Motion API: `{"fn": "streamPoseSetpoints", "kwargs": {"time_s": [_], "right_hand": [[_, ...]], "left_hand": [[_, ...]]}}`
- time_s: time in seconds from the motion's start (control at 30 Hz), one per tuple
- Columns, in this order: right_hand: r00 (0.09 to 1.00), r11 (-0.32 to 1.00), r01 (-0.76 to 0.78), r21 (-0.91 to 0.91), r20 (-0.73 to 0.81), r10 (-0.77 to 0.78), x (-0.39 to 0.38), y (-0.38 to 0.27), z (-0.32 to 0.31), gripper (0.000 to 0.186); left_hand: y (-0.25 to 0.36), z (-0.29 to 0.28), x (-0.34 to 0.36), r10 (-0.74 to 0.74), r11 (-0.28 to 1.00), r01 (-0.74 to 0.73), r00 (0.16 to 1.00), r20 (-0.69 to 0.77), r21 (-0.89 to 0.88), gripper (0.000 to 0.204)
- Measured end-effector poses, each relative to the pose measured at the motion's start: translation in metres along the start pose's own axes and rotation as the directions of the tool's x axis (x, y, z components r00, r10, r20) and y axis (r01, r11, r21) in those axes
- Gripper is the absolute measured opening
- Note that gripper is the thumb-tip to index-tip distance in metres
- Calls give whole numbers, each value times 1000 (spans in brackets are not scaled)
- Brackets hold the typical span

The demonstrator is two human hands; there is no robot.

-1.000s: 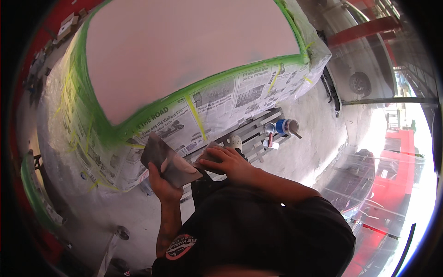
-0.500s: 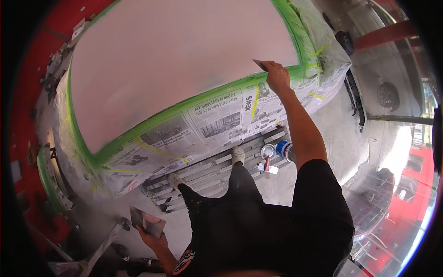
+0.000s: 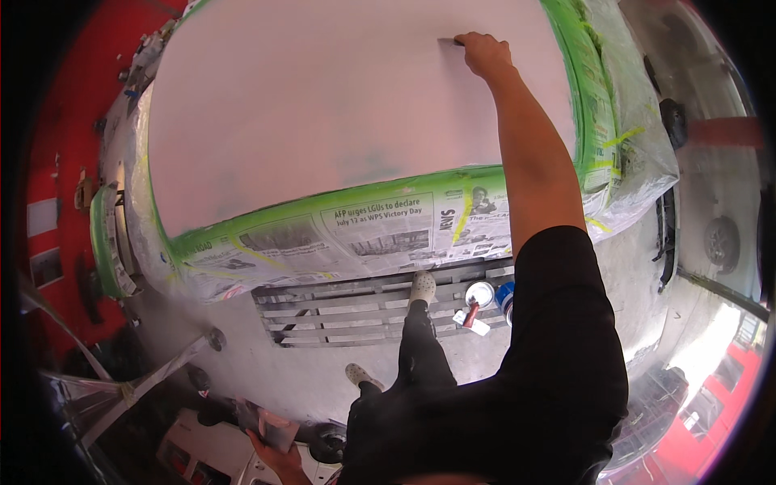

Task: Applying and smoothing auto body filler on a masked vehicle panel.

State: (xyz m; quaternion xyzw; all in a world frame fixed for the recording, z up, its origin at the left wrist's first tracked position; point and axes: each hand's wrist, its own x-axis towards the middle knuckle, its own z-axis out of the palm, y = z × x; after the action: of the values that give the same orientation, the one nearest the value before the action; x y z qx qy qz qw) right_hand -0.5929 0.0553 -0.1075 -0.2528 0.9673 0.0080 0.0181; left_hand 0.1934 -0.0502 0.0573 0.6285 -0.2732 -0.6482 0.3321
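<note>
A broad pinkish-primed vehicle panel spreads out before me, edged with green masking tape. My right hand is stretched far out over its upper right part. Its fingers are closed on a thin, dark putty spreader, whose blade lies at the panel's surface. Low on the left, away from the panel, my left hand grips a flat, shiny rectangular plate. Faint greenish patches show through the pink near the front edge.
Newspaper and clear plastic mask the panel's surroundings. A slatted wooden pallet lies by my feet. Right of it stand an opened tin with a red-handled tool and a blue can. A taped stand is at lower left.
My right hand has moved farther up and inward over the panel with the spreader. One foot has stepped back off the pallet. My left hand still holds the plate, now lower in view.
</note>
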Motion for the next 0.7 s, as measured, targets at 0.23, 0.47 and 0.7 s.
{"fn": "streamPoseSetpoints", "kwargs": {"time_s": [0.23, 0.47, 0.7], "right_hand": [[977, 970, 209, 125, 8, -211, -89, -13, 0, 47], [954, 939, 284, 192, -154, -257, -220, -4, 35, 44], [943, 937, 316, 149, -153, -294, -248, 12, 44, 44]], "left_hand": [[4, 37, -10, -20, 999, 22, 997, -69, 30, 52], [10, 60, -1, -40, 999, 40, 999, -6, 34, 51], [5, 45, 7, 33, 989, -45, 996, 87, 142, 49]]}}
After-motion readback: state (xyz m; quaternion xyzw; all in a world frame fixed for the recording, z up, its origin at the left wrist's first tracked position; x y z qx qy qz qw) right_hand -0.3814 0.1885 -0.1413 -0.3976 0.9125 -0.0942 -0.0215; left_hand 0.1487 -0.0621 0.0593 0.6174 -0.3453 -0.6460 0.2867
